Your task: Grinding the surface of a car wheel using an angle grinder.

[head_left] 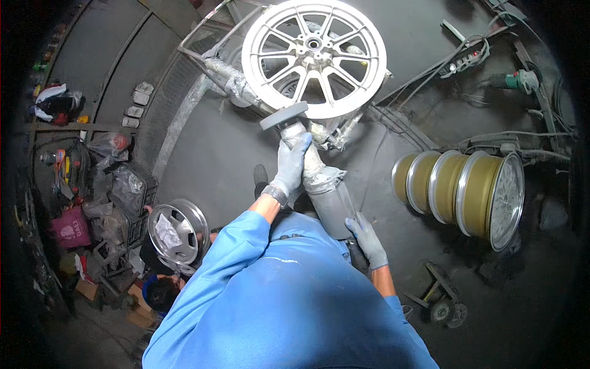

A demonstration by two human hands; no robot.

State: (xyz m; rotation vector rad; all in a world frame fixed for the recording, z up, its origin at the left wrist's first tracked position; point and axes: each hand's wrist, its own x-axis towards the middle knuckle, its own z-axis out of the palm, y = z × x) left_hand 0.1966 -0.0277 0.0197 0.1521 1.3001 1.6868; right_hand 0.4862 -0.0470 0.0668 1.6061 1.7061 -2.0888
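A silver wheel (pixel 315 60) sits ahead of the person, just beyond the grey grinder (pixel 332 206), its neck wrapped by the left hand's (pixel 290 165) fingers, its rear held in the right hand (pixel 367 241). Firm grips and a level disc (pixel 284 115) should help control; rim contact is unclear.

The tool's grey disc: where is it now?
Head view, upper middle: the grey disc sits beyond the left hand, by the lower-left rim of the spoked wheel.
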